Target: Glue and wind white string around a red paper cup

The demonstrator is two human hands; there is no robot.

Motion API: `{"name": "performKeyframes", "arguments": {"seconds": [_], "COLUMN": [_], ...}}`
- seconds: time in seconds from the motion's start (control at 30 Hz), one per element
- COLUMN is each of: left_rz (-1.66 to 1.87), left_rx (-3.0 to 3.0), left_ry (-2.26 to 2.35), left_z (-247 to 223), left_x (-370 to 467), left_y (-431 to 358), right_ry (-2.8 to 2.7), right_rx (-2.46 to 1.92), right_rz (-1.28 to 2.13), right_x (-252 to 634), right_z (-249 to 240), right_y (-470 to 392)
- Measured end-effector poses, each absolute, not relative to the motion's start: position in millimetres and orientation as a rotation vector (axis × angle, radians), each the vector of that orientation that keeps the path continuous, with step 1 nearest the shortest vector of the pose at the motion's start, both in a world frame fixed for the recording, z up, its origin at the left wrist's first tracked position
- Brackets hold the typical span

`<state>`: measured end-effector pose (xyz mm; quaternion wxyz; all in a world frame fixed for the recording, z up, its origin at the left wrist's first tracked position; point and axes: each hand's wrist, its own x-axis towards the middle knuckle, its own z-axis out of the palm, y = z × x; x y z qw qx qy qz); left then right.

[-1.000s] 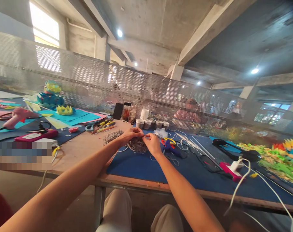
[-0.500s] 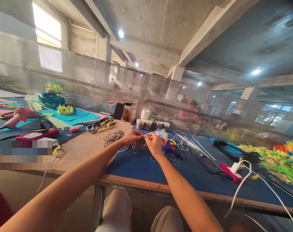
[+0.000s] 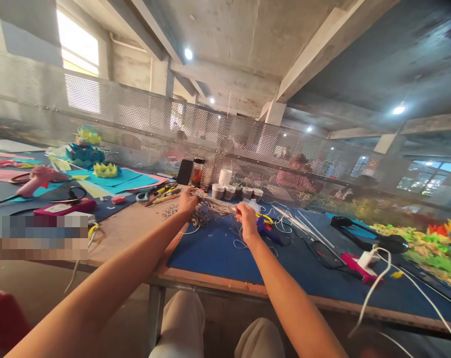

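Grey cord bundle (image 3: 218, 205), thin & stringy, is stretched btwn both hands over the flat blue mat (image 3: 214, 256). L hand (image 3: 188, 200) is closed on its 9 o'clock end, R hand (image 3: 245, 217) has fingertips pinched tog. on the 3 o'clock end. Curly, wiry tangle (image 3: 200, 219) sits approx 7 o'clock of the bundle. Round pale-rimmed cups (image 3: 229, 192) at 1 o'clock, smooth blue glue gun (image 3: 264, 227) approx 4 o'clock, near R hand.
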<state>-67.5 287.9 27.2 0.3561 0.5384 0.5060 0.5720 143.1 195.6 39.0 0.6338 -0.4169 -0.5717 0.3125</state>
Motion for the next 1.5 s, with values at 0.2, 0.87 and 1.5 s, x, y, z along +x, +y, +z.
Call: {"name": "performKeyframes", "arguments": {"seconds": [0.2,0.87,1.5], "left_rz": [1.221,1.262,1.175], "left_rx": [1.205,1.037,1.876], "left_ry": [0.943,0.351,1.063], "left_z": [33.9,47.6,39.0], "left_x": [-69.1,-81.9,-57.7], "left_y": [286.2,269.3,264.4], "right_ry": [-1.179,-1.038,-1.614], "right_rx": [-0.899,-0.797,-0.959], "right_rz": [0.738,0.547,0.403], "right_x": [149.0,168.3,227.2], "right_z": [42.2,56.6,100.2], "right_y": [198.8,196.1,118.3]}}
